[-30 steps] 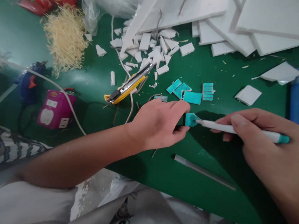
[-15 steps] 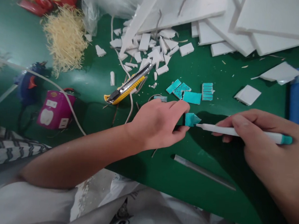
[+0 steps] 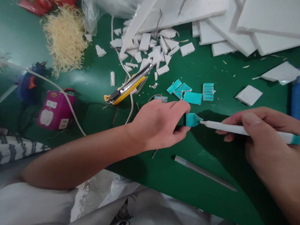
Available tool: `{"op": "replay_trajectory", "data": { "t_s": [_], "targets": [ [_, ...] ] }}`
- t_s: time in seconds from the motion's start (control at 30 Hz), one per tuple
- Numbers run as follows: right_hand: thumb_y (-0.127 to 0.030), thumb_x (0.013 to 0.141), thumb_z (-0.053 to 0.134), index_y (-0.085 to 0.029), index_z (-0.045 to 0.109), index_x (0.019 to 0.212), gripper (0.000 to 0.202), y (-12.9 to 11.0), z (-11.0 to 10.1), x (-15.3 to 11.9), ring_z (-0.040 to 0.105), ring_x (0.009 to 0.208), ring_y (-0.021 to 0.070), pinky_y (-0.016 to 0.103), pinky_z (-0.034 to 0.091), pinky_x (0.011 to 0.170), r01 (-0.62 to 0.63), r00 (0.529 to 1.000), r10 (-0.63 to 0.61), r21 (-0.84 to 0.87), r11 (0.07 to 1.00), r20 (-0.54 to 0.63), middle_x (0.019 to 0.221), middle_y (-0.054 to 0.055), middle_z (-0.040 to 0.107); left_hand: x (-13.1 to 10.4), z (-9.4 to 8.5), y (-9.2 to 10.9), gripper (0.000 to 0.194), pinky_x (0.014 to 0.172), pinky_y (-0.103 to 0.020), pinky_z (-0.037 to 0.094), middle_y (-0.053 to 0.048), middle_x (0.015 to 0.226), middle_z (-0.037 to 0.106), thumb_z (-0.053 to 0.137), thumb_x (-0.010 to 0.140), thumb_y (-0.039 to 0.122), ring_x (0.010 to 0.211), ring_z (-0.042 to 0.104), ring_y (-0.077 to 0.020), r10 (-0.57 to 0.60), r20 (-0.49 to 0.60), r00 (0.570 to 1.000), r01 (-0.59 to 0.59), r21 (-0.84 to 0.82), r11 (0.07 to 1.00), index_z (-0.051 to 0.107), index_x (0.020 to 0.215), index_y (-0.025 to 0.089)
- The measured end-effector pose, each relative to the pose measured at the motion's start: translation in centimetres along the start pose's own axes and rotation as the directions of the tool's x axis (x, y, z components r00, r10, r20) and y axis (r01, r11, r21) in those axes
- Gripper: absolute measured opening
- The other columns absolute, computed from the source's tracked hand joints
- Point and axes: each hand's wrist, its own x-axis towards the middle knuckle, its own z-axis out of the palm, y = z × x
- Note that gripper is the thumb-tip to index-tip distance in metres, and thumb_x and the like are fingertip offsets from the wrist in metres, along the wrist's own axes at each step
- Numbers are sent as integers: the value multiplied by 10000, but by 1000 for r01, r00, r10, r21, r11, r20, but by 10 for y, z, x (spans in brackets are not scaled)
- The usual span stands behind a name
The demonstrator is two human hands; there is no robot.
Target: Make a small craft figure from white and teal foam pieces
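Hands [image 3: 160, 125] [image 3: 273, 152] partly hide the teal piece [image 3: 192, 120] and white pen [image 3: 226, 127].

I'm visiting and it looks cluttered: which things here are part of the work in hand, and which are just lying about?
Part of the work:
turquoise piece, in the left hand;
white pen, in the right hand;
loose turquoise pieces, probably, matching in colour.

Lying about, apparently:
yellow cutter;
white scraps;
purple box;
straw-coloured heap.

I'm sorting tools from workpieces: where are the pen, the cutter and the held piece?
Pen [image 3: 229, 127]: head view, white barrel.
Cutter [image 3: 128, 86]: head view, middle of the body.
Held piece [image 3: 192, 120]: head view, turquoise face.
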Motion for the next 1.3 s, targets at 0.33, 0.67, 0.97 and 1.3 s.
{"op": "replay_trajectory", "data": {
  "t_s": [0.33,0.67,0.97,1.3],
  "targets": [
    [-240,826,664,-266,777,674,191,5,-2,2,546,456,109,230,396,420,69,997,-67,-40,997,41,520,-23,641,1,0,0,183,618,-302,398,52,625,599,612,882,317,592,603,-167,8,-5,1000,-8,4,1000,622,1023,201],
    [-233,826,655,-272,756,625,228,2,-1,2,541,469,105,232,406,441,53,998,-52,-31,998,46,516,-28,632,0,0,0,185,637,-301,402,47,633,599,618,895,315,609,621,-173,17,-13,1000,-17,-11,1000,632,1035,195],
    [-219,832,646,-266,740,616,239,-5,0,-1,559,490,121,251,444,474,-11,999,12,-30,1000,49,531,-22,639,1,0,0,176,632,-297,400,52,619,598,613,890,321,595,607,-168,-1,10,1000,2,-14,1000,617,1025,208],
    [-209,841,643,-263,752,636,237,0,-2,-1,543,471,113,248,449,473,19,999,-19,-3,1000,37,528,-22,638,0,1,-1,176,615,-312,375,58,607,571,624,881,300,563,573,-167,23,-44,999,-24,-36,999,641,1014,186]
  ]
}}
